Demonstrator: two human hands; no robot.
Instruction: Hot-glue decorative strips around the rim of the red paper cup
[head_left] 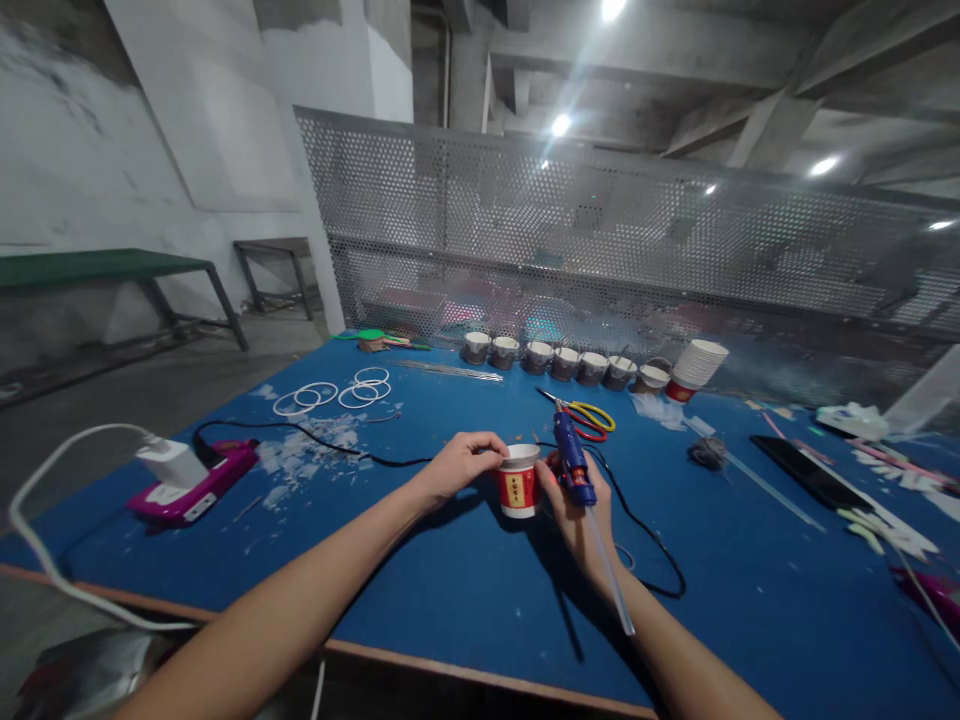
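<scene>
Two bare hands are at work over a blue tabletop (450, 590), one on each side of a small red paper cup (517, 492) that stands upright near the middle, its yellow label facing the person. The left hand (459, 468) has thumb and fingers pinched on the cup's rim. The right hand (576, 505) is wrapped around a blue glue gun (571, 460) — a pale glue stick (609, 570) juts from its back end, over the wrist — while the thumb reaches to the cup's right side; from where I stand I can't tell if it presses there.

Just beyond the gun lie scissors (592, 420) with red and yellow handles. Farther back, seven dark-wrapped cups (565, 365) stand in a row before a perforated metal screen (600, 240), with a leaning stack of paper cups (700, 366) at the right end. Off to the left I see white rings (306, 399), thin rods (450, 372) and a magenta power strip (196, 488) — a white charger (172, 462) plugged into it. A dark ball of fibre (706, 453) sits to the right.
</scene>
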